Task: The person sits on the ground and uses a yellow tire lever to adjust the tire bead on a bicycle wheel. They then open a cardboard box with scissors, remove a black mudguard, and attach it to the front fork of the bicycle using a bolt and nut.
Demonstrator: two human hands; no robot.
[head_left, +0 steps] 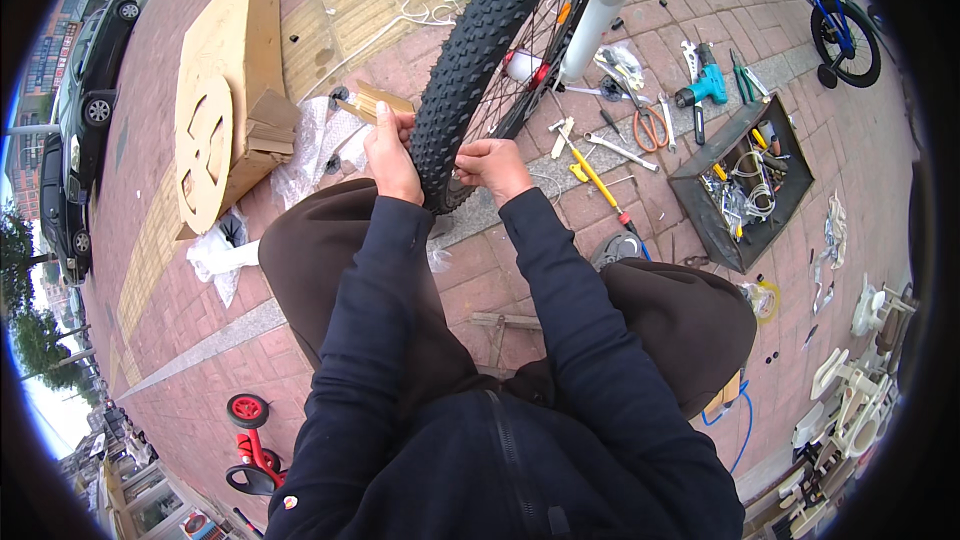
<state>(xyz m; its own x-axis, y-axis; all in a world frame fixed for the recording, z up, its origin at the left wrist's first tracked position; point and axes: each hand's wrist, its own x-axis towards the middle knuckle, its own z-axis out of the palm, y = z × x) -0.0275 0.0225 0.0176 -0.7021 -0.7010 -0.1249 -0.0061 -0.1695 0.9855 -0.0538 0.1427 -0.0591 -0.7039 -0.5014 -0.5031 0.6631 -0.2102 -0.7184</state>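
Two hands (395, 158) (494, 169), tyre (437, 125) between — toolbox (706, 225), drill (709, 87)

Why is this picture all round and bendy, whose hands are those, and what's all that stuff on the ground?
A wide camera worn on someone's head looks down, and its lens bends straight edges. The bare hands are the wearer's own. The left hand is at one side of a bike's tire; the right hand pinches near the other. Whether it holds something tiny, I can't tell. On the paving lie a drill, scissors and a box of tools.
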